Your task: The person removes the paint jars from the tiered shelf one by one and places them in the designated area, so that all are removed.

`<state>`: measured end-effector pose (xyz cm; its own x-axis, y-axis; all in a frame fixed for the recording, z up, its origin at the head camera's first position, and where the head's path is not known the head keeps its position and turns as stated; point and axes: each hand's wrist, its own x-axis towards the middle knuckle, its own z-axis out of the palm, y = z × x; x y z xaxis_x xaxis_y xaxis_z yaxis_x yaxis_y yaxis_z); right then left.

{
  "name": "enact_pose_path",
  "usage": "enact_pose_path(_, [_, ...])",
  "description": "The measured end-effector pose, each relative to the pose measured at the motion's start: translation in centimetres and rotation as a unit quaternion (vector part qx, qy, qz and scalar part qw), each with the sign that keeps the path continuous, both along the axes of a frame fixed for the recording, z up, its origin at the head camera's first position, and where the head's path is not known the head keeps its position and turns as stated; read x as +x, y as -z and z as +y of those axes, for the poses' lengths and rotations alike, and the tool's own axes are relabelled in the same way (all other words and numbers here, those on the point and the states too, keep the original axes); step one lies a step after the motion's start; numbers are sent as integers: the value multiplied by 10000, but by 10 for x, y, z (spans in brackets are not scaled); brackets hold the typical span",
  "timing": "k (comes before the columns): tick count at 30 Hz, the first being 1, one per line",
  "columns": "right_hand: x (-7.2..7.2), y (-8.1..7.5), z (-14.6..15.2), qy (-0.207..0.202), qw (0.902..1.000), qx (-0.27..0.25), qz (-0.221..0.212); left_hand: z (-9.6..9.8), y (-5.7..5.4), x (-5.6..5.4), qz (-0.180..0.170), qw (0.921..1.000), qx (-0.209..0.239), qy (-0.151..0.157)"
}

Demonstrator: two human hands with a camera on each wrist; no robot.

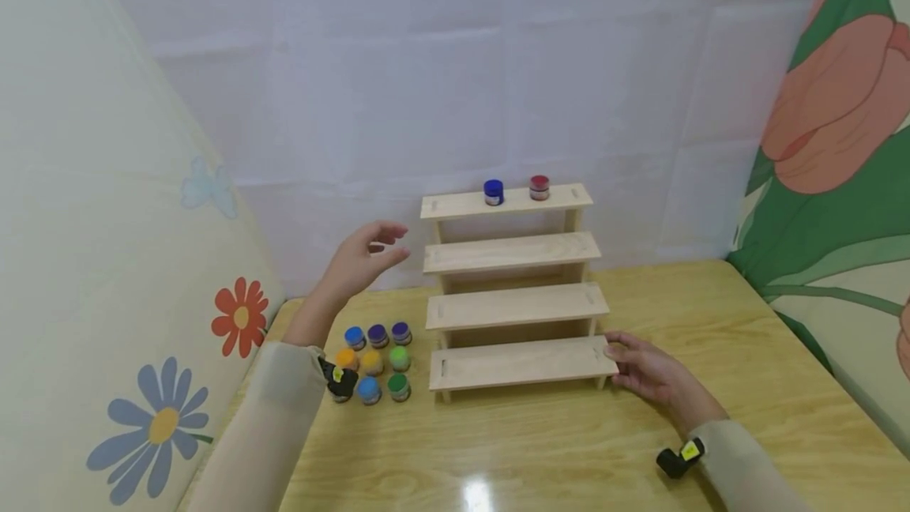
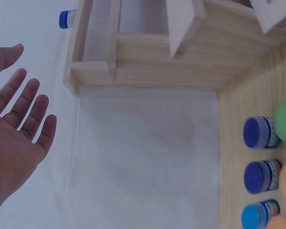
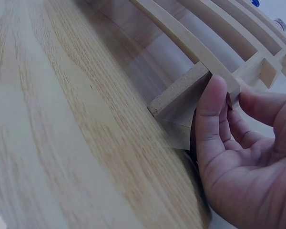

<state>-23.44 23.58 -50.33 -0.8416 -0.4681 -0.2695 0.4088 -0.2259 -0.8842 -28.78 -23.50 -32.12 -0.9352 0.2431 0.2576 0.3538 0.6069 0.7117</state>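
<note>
A pale wooden four-step rack [image 1: 515,306] stands on the table. On its top step sit a dark blue-lidded jar [image 1: 494,193] and a red-lidded jar [image 1: 539,188], side by side with a gap. My left hand [image 1: 359,263] hovers left of the upper steps, its fingers loosely bent and nothing in it; the left wrist view shows its palm and spread fingers apart from the rack [image 2: 162,71]. At the lowest step's right end, my right hand [image 1: 650,370] pinches the board's corner between thumb and fingers, as the right wrist view shows close up.
Several small lidded jars, among them a green one [image 1: 399,387] and a yellow one [image 1: 372,362], stand in rows left of the rack, partly behind the left wrist's camera. White cloth [image 1: 355,101] hangs behind the wooden table [image 1: 569,449]; flower-patterned sheets flank both sides.
</note>
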Motion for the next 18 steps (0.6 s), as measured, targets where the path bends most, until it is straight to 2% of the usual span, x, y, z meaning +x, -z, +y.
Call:
enact_pose_path(8, [1, 2, 1, -48, 10000, -41, 66, 24, -12, -17, 151, 9994, 228, 235])
enact_pose_path(18, [0, 2, 0, -92, 9999, -43, 73, 50, -23, -42, 226, 9992, 100, 318])
